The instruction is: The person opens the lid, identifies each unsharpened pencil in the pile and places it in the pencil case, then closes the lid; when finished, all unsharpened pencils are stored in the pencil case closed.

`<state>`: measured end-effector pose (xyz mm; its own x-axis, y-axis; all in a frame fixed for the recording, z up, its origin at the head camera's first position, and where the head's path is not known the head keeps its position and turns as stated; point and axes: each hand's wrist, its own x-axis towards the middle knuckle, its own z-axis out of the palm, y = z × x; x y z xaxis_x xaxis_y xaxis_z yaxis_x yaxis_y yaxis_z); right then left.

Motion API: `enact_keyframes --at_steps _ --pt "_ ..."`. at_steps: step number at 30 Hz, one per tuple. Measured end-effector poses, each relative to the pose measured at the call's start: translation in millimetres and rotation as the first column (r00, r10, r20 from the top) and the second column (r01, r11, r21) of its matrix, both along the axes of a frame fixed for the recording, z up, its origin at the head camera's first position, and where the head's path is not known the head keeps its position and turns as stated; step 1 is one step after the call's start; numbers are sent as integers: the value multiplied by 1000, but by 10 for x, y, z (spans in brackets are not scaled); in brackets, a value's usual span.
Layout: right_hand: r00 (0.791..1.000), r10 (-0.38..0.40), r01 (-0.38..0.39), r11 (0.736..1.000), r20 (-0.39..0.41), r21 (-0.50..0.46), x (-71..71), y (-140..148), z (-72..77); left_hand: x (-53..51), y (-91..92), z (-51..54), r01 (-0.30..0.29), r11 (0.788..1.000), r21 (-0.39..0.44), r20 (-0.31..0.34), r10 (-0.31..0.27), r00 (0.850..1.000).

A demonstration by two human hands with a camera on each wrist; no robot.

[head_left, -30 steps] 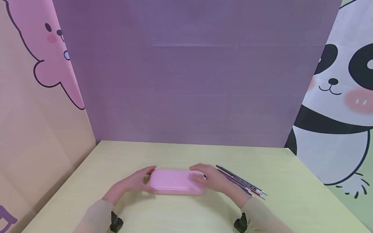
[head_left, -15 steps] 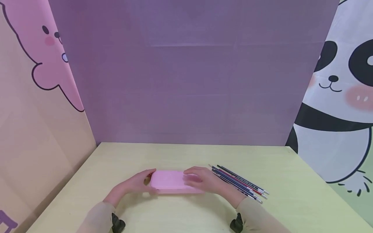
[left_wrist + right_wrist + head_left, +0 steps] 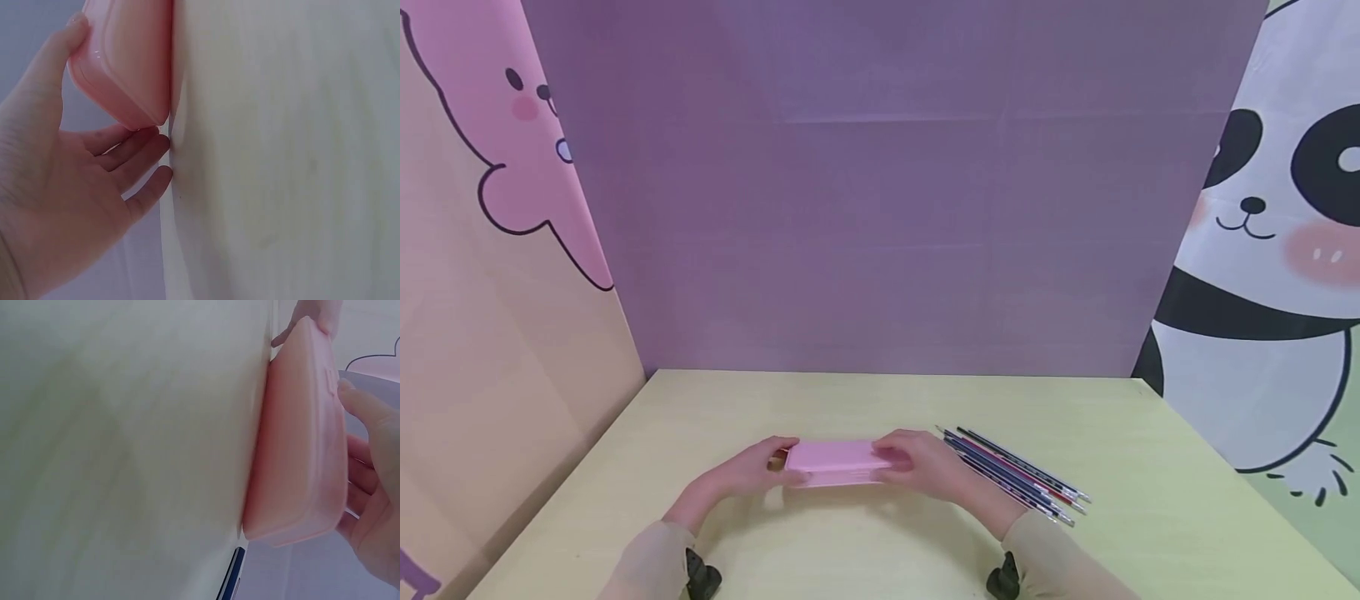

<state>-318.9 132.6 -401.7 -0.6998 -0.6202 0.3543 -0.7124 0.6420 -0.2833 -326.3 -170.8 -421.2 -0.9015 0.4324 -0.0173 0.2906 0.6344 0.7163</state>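
A pink plastic pencil case (image 3: 835, 458) with rounded corners is held between both hands, its lid closed. Its near edge is tipped up off the table, and the right wrist view shows its underside and a small latch on the near side. At the left end, my left hand (image 3: 748, 473) holds it, thumb on the near side (image 3: 76, 28) and fingers around the far side. My right hand (image 3: 925, 467) grips the right part, thumb beside the latch and fingers (image 3: 359, 478) behind. Just right of that hand lies a bundle of several pencils (image 3: 1015, 475), partly covered by the right forearm.
The pale wooden table (image 3: 820, 550) carries these things. A purple panel (image 3: 880, 208) stands along its back edge. Cartoon-printed walls, one with a panda (image 3: 1247, 400), flank it on both sides.
The right hand has shifted left along the pencil case, exposing more of the pencils. The case's near edge has risen off the table. The left hand has hardly moved.
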Motion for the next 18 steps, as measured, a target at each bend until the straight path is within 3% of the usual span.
enact_keyframes --at_steps 9,18 --pt "998 -22 23 1000 -62 2 -27 -41 -3 -58 -10 -23 8 1000 30 -15 -7 1000" --pt "979 -50 61 997 -195 49 -35 -65 42 -82 14 -7 -5 999 32 -31 6 999"
